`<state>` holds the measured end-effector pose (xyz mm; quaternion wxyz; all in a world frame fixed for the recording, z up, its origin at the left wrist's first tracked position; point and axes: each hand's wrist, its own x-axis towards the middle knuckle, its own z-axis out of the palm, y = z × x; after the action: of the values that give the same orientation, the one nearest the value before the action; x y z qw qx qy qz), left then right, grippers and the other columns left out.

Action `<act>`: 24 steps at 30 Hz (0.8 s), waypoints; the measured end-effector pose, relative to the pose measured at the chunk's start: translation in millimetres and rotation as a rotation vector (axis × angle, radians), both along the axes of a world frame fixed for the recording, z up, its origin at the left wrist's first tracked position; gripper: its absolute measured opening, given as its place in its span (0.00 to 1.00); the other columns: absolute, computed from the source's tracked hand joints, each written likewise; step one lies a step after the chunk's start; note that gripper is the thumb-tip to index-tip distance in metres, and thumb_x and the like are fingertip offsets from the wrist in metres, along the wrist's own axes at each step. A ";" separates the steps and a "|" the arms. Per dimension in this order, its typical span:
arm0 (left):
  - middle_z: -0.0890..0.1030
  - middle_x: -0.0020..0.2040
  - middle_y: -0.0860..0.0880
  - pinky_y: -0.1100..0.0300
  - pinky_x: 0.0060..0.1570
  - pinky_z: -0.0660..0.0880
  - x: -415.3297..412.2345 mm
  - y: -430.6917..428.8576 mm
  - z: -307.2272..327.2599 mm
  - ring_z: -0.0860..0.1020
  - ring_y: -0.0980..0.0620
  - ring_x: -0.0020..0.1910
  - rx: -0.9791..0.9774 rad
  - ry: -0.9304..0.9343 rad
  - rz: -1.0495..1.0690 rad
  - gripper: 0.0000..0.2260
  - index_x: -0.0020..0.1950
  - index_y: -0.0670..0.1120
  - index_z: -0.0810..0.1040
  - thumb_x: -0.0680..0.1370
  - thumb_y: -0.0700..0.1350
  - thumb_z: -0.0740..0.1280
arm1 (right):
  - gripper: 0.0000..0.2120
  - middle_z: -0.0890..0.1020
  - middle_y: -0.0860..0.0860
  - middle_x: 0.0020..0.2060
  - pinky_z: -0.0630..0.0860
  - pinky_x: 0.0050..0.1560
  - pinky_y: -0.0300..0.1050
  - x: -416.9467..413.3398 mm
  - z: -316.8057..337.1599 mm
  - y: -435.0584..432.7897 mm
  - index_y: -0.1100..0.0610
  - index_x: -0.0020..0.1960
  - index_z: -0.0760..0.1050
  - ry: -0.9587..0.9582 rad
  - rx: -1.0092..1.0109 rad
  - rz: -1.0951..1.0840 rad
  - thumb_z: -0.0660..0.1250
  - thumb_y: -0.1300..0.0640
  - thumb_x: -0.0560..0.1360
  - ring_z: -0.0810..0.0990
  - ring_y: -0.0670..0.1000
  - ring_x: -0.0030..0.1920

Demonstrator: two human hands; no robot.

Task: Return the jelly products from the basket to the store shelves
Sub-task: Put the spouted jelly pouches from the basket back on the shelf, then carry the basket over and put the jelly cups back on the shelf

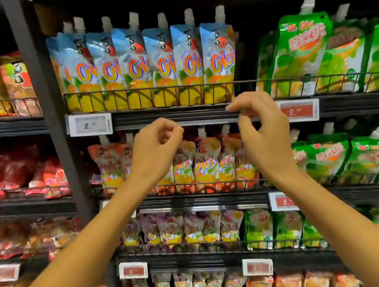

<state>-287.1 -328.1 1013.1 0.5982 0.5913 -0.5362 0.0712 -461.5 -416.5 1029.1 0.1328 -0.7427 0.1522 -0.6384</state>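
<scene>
1. Far left of the frame: red snack bags (13,174) fill the neighbouring bay, left of a dark upright post (39,88).
2. Upper left of centre: a white price tag (89,124) is clipped to the top shelf's front edge (181,116).
3. Upper centre: blue-and-yellow jelly pouches (144,66) stand upright in a row on the top shelf behind a wire rail (146,92), with their white spouts pointing up.
4. Centre: the left hand (156,146) is raised in front of the second shelf. Its fingers are curled in and its thumb tip meets its fingertips in a narrow pinch. Whether anything lies in that pinch cannot be told.
5. Centre, between and behind the two hands: orange-and-white jelly pouches (206,162) stand on the second shelf, partly covered by both hands.
6. Right of centre: the right hand (263,131) is held higher, with its fingers loosely bent and a wide gap to the thumb. It holds nothing. Its forefinger tip lies at the top shelf's front edge, but contact cannot be told.
7. Just right of that hand: a red price tag (300,109) sits on the same edge.
8. Right side of the frame: green jelly pouches (302,51) fill the top shelf, and similar ones stand on the shelves below.
</scene>
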 end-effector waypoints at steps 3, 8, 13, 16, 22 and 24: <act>0.81 0.32 0.49 0.69 0.31 0.70 -1.0 8.4 -74.5 0.75 0.60 0.29 0.146 0.149 -0.099 0.07 0.42 0.48 0.80 0.79 0.44 0.67 | 0.13 0.81 0.52 0.46 0.73 0.50 0.40 -6.8 -77.2 8.6 0.61 0.45 0.81 0.072 0.096 0.040 0.62 0.75 0.72 0.79 0.49 0.51; 0.82 0.32 0.53 0.71 0.31 0.70 -4.4 35.6 -229.4 0.76 0.59 0.29 0.458 0.426 -0.147 0.10 0.42 0.49 0.80 0.81 0.40 0.63 | 0.15 0.80 0.47 0.45 0.74 0.54 0.41 -33.0 -232.0 14.6 0.54 0.44 0.80 0.258 0.495 0.014 0.61 0.71 0.75 0.79 0.48 0.51; 0.81 0.32 0.52 0.63 0.34 0.72 -13.8 80.4 -394.8 0.76 0.55 0.32 0.815 0.622 -0.039 0.12 0.41 0.43 0.80 0.82 0.38 0.61 | 0.11 0.83 0.58 0.46 0.72 0.45 0.31 -66.7 -392.7 31.2 0.59 0.46 0.81 0.409 0.945 -0.079 0.62 0.70 0.78 0.79 0.49 0.41; 0.79 0.32 0.41 0.68 0.28 0.70 -22.4 110.3 -479.2 0.76 0.49 0.32 0.975 0.817 0.068 0.10 0.46 0.31 0.78 0.82 0.35 0.62 | 0.09 0.80 0.59 0.46 0.68 0.45 0.37 -86.4 -479.6 49.3 0.59 0.47 0.80 0.510 1.119 -0.160 0.63 0.68 0.78 0.77 0.53 0.44; 0.77 0.33 0.42 0.57 0.38 0.72 -25.6 161.6 -647.8 0.74 0.49 0.33 1.266 0.993 0.194 0.13 0.43 0.32 0.78 0.80 0.42 0.67 | 0.09 0.80 0.63 0.51 0.76 0.52 0.45 -126.4 -647.1 84.5 0.66 0.52 0.78 0.562 1.549 -0.345 0.63 0.72 0.75 0.78 0.59 0.50; 0.79 0.31 0.46 0.58 0.36 0.75 -27.5 171.2 -699.4 0.77 0.51 0.31 1.319 1.002 0.225 0.08 0.39 0.41 0.77 0.78 0.40 0.68 | 0.09 0.80 0.64 0.52 0.73 0.45 0.30 -142.8 -703.0 97.7 0.69 0.52 0.78 0.612 1.562 -0.418 0.63 0.73 0.74 0.79 0.60 0.50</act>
<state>-314.6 -156.9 313.7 0.2864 0.8319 -0.0761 -0.4691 -604.3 -318.8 326.1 0.4382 -0.5346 0.7100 -0.1343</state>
